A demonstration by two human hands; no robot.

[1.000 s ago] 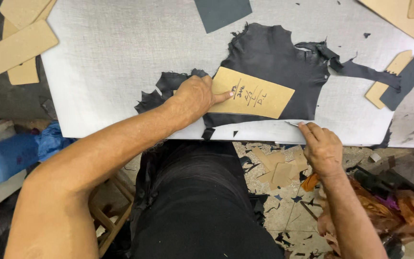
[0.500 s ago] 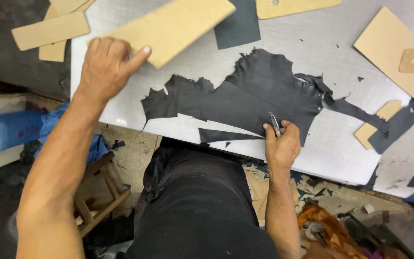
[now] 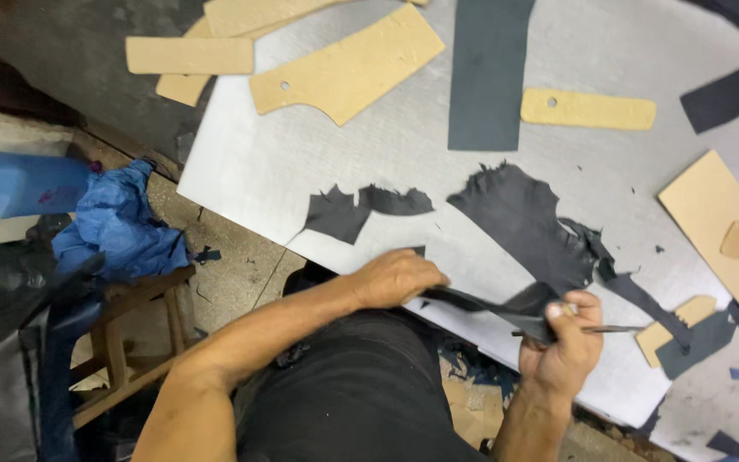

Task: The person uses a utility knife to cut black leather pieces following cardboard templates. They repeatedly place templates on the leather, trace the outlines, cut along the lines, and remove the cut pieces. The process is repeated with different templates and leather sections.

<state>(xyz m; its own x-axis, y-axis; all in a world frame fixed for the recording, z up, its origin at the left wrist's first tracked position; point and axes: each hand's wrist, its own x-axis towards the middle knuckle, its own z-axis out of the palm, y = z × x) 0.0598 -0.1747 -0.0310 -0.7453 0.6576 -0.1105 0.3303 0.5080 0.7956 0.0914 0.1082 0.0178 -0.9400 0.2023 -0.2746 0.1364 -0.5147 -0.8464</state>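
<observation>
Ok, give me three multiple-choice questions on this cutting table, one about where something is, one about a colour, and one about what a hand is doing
1. Where does the blue plastic jug stand?
A. On the white cutting sheet
B. Off the table, at the far left
C. Between the two hands

2. What colour is the leather strip held between the hands?
A. Tan
B. Blue
C. Dark grey-black

3. What does the right hand hold?
A. A thin blade tool together with the strip's end
B. A tan pattern card
C. Nothing

Answers: 1 B, the jug sits beside blue cloth, left of the white cutting sheet. 2 C, it matches the dark hide. 3 A, the thin blade tool pokes out past the fingers, while the left hand grips the strip's other end.
</observation>
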